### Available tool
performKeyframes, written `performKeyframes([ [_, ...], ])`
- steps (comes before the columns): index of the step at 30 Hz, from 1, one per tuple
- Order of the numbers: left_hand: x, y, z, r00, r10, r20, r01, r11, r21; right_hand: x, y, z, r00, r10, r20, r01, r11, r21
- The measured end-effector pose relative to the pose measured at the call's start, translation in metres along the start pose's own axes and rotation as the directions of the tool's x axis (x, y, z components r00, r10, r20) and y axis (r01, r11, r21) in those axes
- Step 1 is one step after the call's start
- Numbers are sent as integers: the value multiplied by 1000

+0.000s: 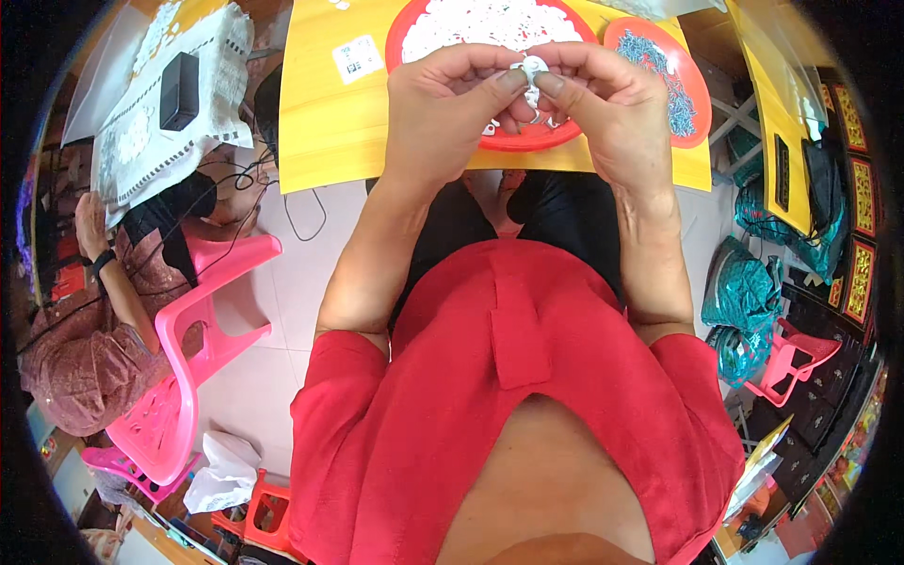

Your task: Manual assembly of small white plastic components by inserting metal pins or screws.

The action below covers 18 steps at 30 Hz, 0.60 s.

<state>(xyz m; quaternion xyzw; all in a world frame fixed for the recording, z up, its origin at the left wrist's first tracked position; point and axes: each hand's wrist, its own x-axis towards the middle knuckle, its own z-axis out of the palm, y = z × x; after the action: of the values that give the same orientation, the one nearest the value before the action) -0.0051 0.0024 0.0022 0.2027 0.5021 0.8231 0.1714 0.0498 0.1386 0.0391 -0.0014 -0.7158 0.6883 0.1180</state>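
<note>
Both hands meet over the near side of a round red tray (556,139) heaped with small white plastic pieces (490,24). Between thumbs and fingertips they pinch one small white plastic piece (533,66), rounded at the top with a narrower part hanging below. My left hand (443,104) grips it from the left, its thumb pressed on the front. From the other side my right hand (607,108) pinches the same piece. The fingers cover most of its edges, so its exact shape is unclear.
A second red tray (692,118) holding small blue-grey metal pieces (645,52) stands right on the yellow table (320,113). A white printed card (358,58) lies left. At far left, another person (104,348) sits on a pink chair (179,395) beside a cloth-covered table (212,80).
</note>
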Motion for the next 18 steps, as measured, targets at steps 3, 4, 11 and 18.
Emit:
performKeyframes([
  [3,-1,1,3,999,35,-18,-34,999,22,-2,2,2,1000,-10,-16,11,1000,18],
  [4,-1,0,3,998,52,-18,-52,999,9,-2,3,3,999,-5,-36,7,1000,30],
  [11,-1,0,5,998,54,23,-52,994,-91,0,-2,-2,999,6,-35,-4,998,57],
  [18,-1,-13,3,987,154,46,-149,984,-99,-2,0,-4,995,95,-10,-89,958,271],
])
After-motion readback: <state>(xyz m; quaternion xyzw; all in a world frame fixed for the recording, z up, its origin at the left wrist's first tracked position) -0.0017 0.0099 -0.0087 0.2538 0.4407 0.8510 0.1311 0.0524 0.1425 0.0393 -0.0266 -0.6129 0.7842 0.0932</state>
